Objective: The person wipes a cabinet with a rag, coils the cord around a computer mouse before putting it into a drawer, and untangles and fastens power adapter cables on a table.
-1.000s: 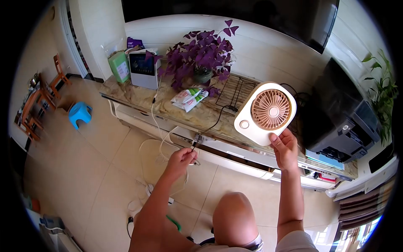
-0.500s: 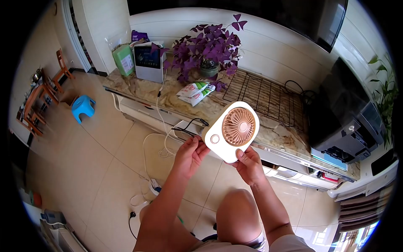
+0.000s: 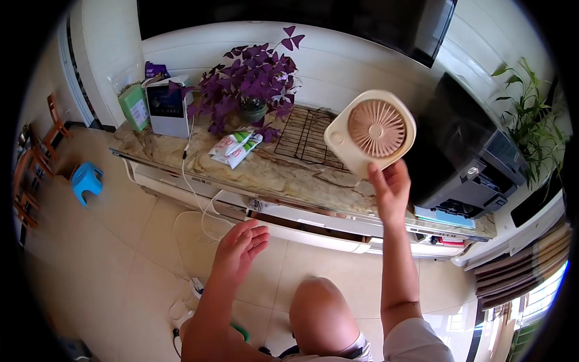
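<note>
A small cream fan [image 3: 377,128] with a pinkish-beige round grille is raised above the front of the marble-topped cabinet [image 3: 289,181]. My right hand [image 3: 394,192] grips its lower edge, thumb on the front face; the other fingers are partly hidden behind it. Lower and to the left, my left hand [image 3: 240,248] is in the air in front of the cabinet, holding nothing, with its fingers loosely extended. Behind that hand, a white cable [image 3: 196,196] hangs from the cabinet top toward the floor.
On the cabinet are a purple-leaved plant [image 3: 250,84], white-and-green packets [image 3: 235,148], a smart display [image 3: 169,108], a black wire rack [image 3: 307,136] and a dark printer [image 3: 467,166]. A drawer [image 3: 310,232] sticks out below. A blue stool [image 3: 87,182] stands left.
My right hand has raised the fan up and to the right. My left hand has come away from the fan and the black cable beside it, and moved lower. The view has shifted right.
</note>
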A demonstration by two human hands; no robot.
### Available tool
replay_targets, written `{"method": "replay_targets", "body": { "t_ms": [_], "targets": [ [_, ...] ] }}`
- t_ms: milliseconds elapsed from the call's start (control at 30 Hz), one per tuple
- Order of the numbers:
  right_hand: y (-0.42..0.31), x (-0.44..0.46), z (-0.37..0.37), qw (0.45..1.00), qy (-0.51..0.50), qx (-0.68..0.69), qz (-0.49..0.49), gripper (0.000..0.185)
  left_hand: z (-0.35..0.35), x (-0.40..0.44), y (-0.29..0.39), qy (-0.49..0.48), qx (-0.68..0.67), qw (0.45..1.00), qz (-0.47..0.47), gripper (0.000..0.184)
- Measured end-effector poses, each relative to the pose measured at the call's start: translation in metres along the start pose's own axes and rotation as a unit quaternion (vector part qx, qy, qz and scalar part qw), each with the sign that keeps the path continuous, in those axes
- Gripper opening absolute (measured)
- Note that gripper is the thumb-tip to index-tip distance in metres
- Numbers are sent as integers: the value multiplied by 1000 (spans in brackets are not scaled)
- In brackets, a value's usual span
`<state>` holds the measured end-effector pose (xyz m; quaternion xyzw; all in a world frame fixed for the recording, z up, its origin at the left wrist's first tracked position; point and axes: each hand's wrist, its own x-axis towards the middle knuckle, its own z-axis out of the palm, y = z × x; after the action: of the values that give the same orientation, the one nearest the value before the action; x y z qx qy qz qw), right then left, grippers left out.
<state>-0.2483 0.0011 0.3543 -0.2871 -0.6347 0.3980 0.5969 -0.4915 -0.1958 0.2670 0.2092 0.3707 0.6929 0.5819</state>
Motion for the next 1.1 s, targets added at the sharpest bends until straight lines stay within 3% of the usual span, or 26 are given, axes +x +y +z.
{"method": "replay_targets", "body": {
  "t_ms": [100,200,467,800,1100],
  "targets": [
    [9,47,-23,959,109,-254,-65,30,1,-4,4,11,1,1000,8,31],
    [43,82,-46,904,164,-394,-16,35,1,-4,6,20,11,1000,12,29],
    [154,100,-90,886,200,-416,32,41,1,-1,5,50,50,998,4,25],
    [167,118,-82,867,187,-455,86,39,1,7,1,88,106,990,-11,22],
    [163,121,-83,848,185,-480,127,50,-5,8,1,86,110,990,-5,23]
  ]
}}
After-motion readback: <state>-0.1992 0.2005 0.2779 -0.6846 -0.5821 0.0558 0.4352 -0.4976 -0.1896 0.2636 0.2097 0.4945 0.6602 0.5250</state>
